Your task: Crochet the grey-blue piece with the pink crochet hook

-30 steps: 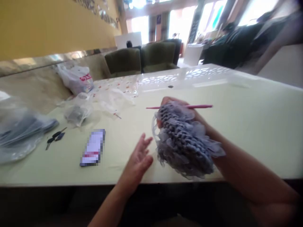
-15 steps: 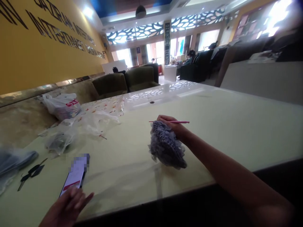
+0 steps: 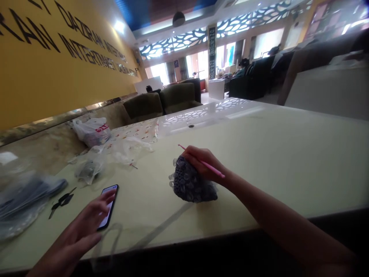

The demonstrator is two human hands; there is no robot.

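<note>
A grey crocheted piece [image 3: 184,184] covered in clear beads or petal-like bits hangs just over the table's near side. My right hand [image 3: 201,159] grips its upper edge and also holds a pink crochet hook [image 3: 211,168], which slants down to the right across the fingers. To the left, a smartphone [image 3: 106,220] with a lit screen lies on the table. My left hand [image 3: 83,227] reaches over the phone with fingers apart, the fingertips blurred above or on the screen. A strand of yarn [image 3: 173,214] runs from beneath the piece toward the lower left.
Left of the phone lie keys [image 3: 61,202] and a plastic bag with grey-blue contents [image 3: 25,200]. Farther back are a clear bag [image 3: 89,169], a small red-tipped item [image 3: 133,165] and a white shopping bag [image 3: 95,130]. Armchairs [image 3: 177,98] stand beyond the white table [image 3: 273,154].
My left hand has moved up over the phone, its fingers spreading out. In my right hand the hook has swung from level to a slant, and the crocheted piece has turned.
</note>
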